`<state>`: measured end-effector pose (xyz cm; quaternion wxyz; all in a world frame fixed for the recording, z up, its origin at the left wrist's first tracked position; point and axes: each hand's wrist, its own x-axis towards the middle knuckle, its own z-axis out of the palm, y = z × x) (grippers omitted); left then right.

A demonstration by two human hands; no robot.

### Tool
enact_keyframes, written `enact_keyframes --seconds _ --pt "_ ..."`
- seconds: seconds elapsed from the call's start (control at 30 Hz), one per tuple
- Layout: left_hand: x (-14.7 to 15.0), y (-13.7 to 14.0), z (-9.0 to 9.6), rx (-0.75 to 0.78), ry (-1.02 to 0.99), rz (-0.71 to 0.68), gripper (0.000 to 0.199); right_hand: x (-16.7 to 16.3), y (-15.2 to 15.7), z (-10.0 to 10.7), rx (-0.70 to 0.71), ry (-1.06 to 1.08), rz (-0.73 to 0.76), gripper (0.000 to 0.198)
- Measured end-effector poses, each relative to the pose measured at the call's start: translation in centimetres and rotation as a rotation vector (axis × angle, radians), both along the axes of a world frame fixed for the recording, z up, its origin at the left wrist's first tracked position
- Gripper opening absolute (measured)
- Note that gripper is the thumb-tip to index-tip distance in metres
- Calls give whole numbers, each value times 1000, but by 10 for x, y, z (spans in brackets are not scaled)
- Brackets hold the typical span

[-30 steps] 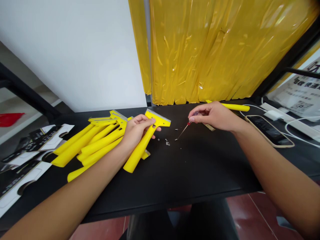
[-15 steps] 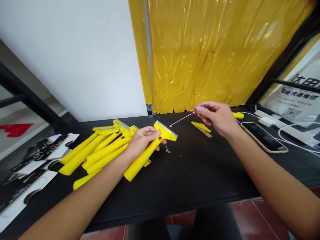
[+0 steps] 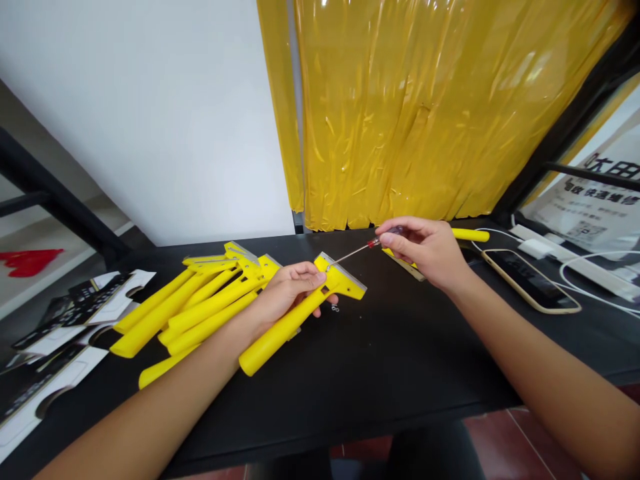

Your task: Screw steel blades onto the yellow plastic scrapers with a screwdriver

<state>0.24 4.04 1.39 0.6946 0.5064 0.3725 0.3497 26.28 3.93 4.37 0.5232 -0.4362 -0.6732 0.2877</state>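
My left hand [image 3: 293, 288] is closed around the neck of a yellow scraper [image 3: 283, 327], its wide head turned up and to the right. Between finger and thumb, my right hand [image 3: 425, 250] grips a screwdriver [image 3: 370, 243] by its dark, see-through handle. The screwdriver's tip, with what looks like a small screw on it, meets the scraper's head near a corner. Several more yellow scrapers [image 3: 200, 303] lie in a pile left of my left hand. Below the right hand rests a yellow head piece with a blade [image 3: 404, 265], partly hidden. Small screws [image 3: 335, 307] lie beside the left fingers.
Black and white printed cards [image 3: 75, 340] are stacked at the left of the black table [image 3: 380, 373]. To the right are a phone [image 3: 530, 280], white cables, a power strip [image 3: 575, 260] and a yellow handle [image 3: 470, 235]. Yellow plastic sheeting [image 3: 400, 120] hangs behind.
My right hand has moved left and down, bringing the screwdriver tip onto the scraper's head. The held scraper has shifted slightly right and lower, still in my left hand.
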Motion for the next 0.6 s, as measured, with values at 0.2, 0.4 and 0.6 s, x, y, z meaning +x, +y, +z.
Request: enact_keyframes --seconds 0.2,0.4,0.6 --pt "-1 1 -3 31 -9 -17 23 -2 0 1 11 12 32 18" --pt "1 -1 2 30 0 -32 26 0 2 0 52 -21 43 22" --pt "0 0 4 22 0 -29 24 1 1 0 81 -47 58 20"
